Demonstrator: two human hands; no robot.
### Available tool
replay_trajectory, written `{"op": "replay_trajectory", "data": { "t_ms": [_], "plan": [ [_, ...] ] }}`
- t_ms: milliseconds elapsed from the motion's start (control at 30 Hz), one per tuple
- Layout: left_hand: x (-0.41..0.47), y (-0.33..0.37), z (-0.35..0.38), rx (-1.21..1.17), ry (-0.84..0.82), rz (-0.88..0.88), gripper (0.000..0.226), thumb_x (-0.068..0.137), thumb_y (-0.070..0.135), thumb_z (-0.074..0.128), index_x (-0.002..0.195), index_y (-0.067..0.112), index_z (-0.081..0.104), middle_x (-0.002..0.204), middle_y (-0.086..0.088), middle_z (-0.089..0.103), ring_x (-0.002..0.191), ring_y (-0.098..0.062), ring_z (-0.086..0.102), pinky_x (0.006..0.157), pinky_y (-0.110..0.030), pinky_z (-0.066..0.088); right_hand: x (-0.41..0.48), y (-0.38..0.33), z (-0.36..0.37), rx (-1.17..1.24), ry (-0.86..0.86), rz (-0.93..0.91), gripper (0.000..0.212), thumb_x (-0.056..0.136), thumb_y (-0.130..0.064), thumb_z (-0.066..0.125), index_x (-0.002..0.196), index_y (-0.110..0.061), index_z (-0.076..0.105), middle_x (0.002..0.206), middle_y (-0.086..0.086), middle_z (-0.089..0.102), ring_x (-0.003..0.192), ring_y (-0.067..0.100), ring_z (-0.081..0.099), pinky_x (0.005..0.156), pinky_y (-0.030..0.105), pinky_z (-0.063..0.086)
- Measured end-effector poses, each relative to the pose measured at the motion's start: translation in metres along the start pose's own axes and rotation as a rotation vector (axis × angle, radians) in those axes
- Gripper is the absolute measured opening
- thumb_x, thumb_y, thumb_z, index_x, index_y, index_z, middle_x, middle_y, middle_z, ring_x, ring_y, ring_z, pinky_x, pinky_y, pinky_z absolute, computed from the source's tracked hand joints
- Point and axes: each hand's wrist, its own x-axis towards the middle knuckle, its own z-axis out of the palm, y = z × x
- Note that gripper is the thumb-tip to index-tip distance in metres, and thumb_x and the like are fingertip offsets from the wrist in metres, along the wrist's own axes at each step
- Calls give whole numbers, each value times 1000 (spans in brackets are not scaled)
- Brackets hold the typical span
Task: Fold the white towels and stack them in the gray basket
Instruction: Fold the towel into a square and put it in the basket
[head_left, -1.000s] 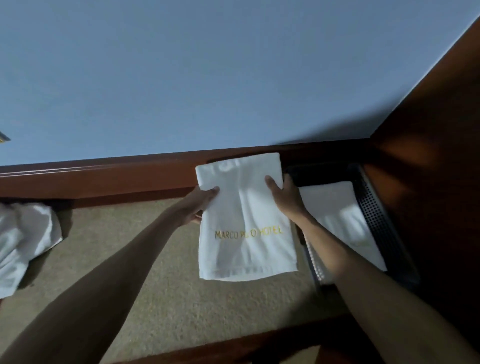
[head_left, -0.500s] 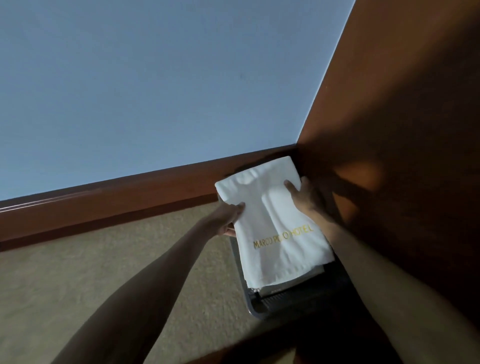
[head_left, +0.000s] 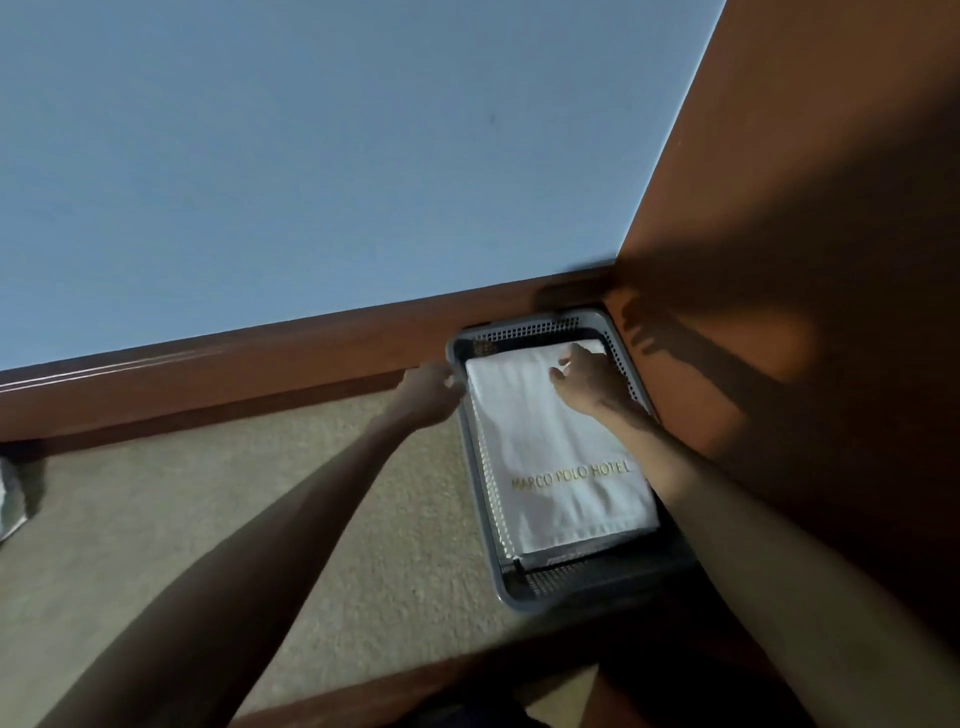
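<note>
Since the folded towel (head_left: 561, 457) lies in the gray basket (head_left: 519, 328) right of centre, I'd call it stacked. My right hand (head_left: 592, 387) rests on it, grip loose and empty. My left hand (head_left: 431, 387) sits at the rim, and I can't tell its grip. White cloth (head_left: 10, 499) at the left edge probably still needs folding.

Blue wall (head_left: 311, 156), wooden baseboard (head_left: 234, 364), beige carpet (head_left: 156, 493)

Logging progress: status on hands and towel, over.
Left hand at gray basket rim, grip unclear. Right hand on folded towel, towel in basket. Nothing blocking.
</note>
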Motion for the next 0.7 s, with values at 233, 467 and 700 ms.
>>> {"op": "replay_trajectory", "data": {
  "t_ms": [233,467,700],
  "plan": [
    [-83,-87,-94,34,125,-13,21,102,23,59,114,12,73,107,-5,74,92,-21,69,84,-36,57,-28,-148,21,-37,-158,-316,10,92,-31,60,84,-25,59,100,4,69,103,30,66,80,36,51],
    [-201,-191,-179,4,300,-85,23,104,24,59,115,10,72,106,-1,71,87,-15,66,79,-30,51,-90,-320,84,-130,-210,-564,20,98,-30,63,107,-14,71,112,6,74,98,21,69,80,33,53],
    [-332,-333,-242,25,425,-249,21,101,31,59,109,18,74,105,3,75,93,-15,69,83,-35,55,-188,-475,206,-246,-392,-702,31,97,-28,60,114,-5,71,113,16,73,87,22,72,67,31,45]
  ]
}}
